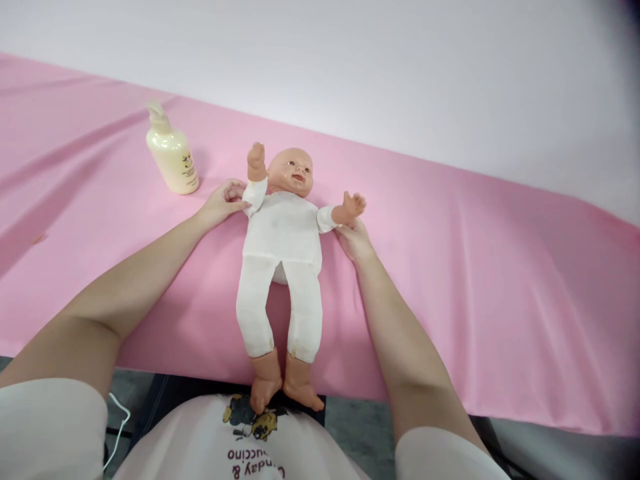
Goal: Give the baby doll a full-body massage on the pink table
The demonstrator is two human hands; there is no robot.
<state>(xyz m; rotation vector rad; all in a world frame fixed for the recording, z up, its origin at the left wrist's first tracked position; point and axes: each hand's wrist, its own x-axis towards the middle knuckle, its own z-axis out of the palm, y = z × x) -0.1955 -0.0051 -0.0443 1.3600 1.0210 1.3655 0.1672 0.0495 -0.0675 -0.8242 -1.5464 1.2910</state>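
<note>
A baby doll [285, 227] with a white cloth body lies on its back, its head away from me and its feet past the table's near edge. My left hand [226, 201] has its thumb and curled fingers on the doll's sleeve at the left of the picture. On the other side, my right hand [356, 241] grips the other arm from below, its fingers partly hidden behind that arm. Both doll forearms are raised. Beyond my left hand stands a cream-coloured pump bottle [173, 157], touched by neither hand.
A pink cloth [425, 280] with soft folds covers the table. Behind it rises a pale wall [400, 73]. A white cable [120, 423] hangs below the near edge at the left.
</note>
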